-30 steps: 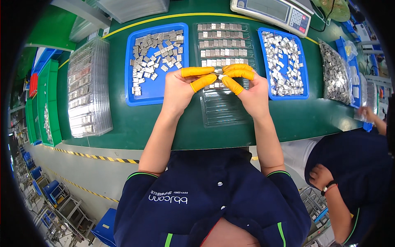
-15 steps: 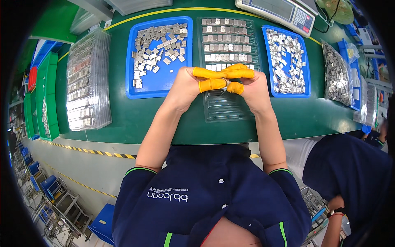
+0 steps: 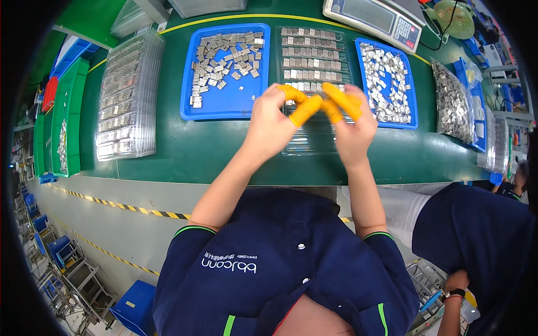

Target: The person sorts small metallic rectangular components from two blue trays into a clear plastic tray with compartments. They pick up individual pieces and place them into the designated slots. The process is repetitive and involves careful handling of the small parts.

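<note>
Yellow covers wrap the fingers of both my hands, which meet over a clear plastic tray (image 3: 305, 148) with rows of small metal pieces (image 3: 311, 63). My left hand (image 3: 274, 123) has thumb and forefinger brought together in a pinch, and whatever lies between them is too blurred to make out. Close beside it, my right hand (image 3: 354, 126) has its forefinger stretched toward the left fingertips, with the thumb below. Motion smears its fingers, so I cannot tell if they hold anything. Both hands partly hide the tray's lower rows.
Loose metal pieces fill part of a left blue tray (image 3: 224, 107) and a right blue tray (image 3: 392, 124). Stacked clear trays (image 3: 129, 101) stand farther left, by a green bin (image 3: 73, 112). A scale (image 3: 372, 17) and a bag of pieces (image 3: 453, 103) are rightward. A co-worker (image 3: 471, 229) is nearby.
My fingers were pressed together around a small, shiny piece; now the hands have shifted and their fingers point inward, blurred. The whole view has also moved slightly.
</note>
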The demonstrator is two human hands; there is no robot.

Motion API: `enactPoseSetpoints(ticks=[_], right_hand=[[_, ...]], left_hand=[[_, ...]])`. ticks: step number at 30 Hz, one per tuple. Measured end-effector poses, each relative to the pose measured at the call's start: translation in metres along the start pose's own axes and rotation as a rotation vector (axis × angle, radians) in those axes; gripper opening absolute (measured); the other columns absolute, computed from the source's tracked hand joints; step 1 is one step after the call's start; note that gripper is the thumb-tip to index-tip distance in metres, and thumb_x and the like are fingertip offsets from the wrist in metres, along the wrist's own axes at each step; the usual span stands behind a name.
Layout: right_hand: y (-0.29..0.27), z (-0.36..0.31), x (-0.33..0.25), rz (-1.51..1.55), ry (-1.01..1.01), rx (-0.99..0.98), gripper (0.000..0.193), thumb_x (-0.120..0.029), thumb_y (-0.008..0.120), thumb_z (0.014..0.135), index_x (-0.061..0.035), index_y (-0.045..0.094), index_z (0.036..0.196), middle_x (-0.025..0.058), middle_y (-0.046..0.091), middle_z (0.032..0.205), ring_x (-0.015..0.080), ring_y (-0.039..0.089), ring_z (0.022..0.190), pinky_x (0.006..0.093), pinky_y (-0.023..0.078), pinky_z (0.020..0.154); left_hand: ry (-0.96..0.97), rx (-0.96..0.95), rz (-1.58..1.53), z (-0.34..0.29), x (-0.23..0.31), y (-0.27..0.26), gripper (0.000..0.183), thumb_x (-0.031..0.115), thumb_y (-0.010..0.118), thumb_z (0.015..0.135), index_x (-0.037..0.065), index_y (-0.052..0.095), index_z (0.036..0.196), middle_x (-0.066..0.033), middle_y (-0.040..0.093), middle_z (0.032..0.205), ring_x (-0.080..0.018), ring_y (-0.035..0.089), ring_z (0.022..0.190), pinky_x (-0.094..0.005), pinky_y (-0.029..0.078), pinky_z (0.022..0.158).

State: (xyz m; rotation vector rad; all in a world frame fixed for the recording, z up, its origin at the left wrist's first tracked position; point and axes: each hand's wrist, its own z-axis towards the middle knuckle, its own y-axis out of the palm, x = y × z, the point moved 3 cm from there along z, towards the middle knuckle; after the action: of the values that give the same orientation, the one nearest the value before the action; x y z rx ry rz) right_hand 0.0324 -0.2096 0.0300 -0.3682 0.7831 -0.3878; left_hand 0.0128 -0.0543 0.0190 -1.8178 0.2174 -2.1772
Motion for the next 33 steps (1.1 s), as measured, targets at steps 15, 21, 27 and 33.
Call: enactPoseSetpoints(ticks=[15,21,27,33], right_hand=[[-0.025,-0.042,-0.008,0.055,0.054,-0.148,0.022,-0.005,0.071,0.067,-0.0051,0.065,0.088,0.0077,0.062,0.09,0.0265,0.058,0.088,0.0399,0.045,0.085],[-0.016,-0.036,-0.009,0.001,0.021,-0.174,0.015,-0.009,0.07,0.07,-0.0078,0.066,0.084,0.006,0.06,0.098,0.027,0.053,0.096,0.0461,0.034,0.097],[-0.009,-0.016,0.022,-0.187,0.056,-0.19,0.013,-0.009,0.069,0.07,-0.0081,0.066,0.083,0.0062,0.057,0.108,0.0281,0.046,0.108,0.044,0.03,0.098],[0.006,-0.018,0.045,-0.263,0.053,-0.226,0.011,-0.009,0.07,0.069,-0.0077,0.066,0.079,0.0044,0.059,0.105,0.0257,0.047,0.109,0.0432,0.03,0.098]], left_hand=[[-0.21,-0.047,-0.435,-0.047,-0.016,0.029,0.014,0.012,0.06,0.084,-0.002,0.059,0.084,-0.0063,0.059,0.082,-0.014,0.054,0.079,-0.0268,0.041,0.074],[-0.267,-0.051,-0.547,-0.046,-0.015,0.031,0.016,0.014,0.058,0.087,-0.002,0.059,0.087,-0.0074,0.058,0.082,-0.0141,0.054,0.079,-0.0264,0.043,0.074],[-0.115,0.17,-0.212,-0.038,-0.016,0.004,0.013,0.011,0.06,0.085,-0.001,0.062,0.088,-0.009,0.06,0.084,-0.0169,0.055,0.081,-0.0275,0.043,0.074],[-0.023,0.462,0.45,-0.028,-0.03,-0.058,0.012,0.012,0.068,0.076,0.006,0.066,0.086,-0.0077,0.062,0.085,-0.024,0.053,0.086,-0.0341,0.037,0.082]])
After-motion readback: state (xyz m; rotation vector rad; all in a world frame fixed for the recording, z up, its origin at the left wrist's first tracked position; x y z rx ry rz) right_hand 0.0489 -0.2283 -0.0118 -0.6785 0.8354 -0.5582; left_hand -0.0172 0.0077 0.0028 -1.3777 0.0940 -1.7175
